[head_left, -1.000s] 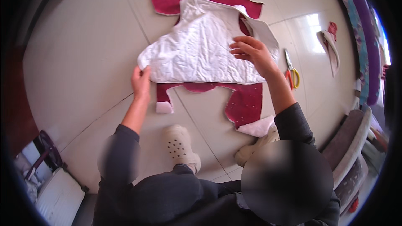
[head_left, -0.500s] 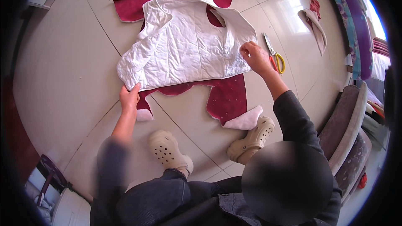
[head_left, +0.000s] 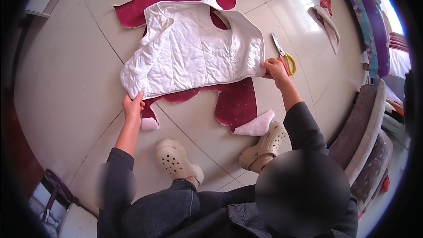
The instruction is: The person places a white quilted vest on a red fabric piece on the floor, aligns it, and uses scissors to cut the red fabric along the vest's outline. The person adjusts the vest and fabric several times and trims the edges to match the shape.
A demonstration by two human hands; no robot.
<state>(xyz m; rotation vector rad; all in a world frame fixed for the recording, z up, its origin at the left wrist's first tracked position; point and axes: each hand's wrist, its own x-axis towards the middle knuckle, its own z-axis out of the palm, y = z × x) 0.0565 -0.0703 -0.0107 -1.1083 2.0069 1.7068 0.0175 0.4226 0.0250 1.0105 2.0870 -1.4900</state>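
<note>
A white quilted vest (head_left: 189,53) lies spread over a dark red piece of fabric (head_left: 238,101) on the tiled floor. The red fabric shows beyond the vest at top and bottom, with pale fleecy backing at its turned-up corners. My left hand (head_left: 133,108) is closed on the vest's lower left corner. At the lower right corner, my right hand (head_left: 275,68) pinches the vest's edge. Scissors (head_left: 284,57) with one red and one yellow handle lie just beyond my right hand.
A pale fabric scrap (head_left: 327,24) with a red piece lies at the upper right. Grey cushions (head_left: 357,128) stand along the right side. My beige clogs (head_left: 176,158) are on the tiles below the fabric. A white container (head_left: 77,222) sits at the lower left.
My right hand has moved down from the vest's right side to its lower right corner and grips it there. My left hand keeps hold of the left corner.
</note>
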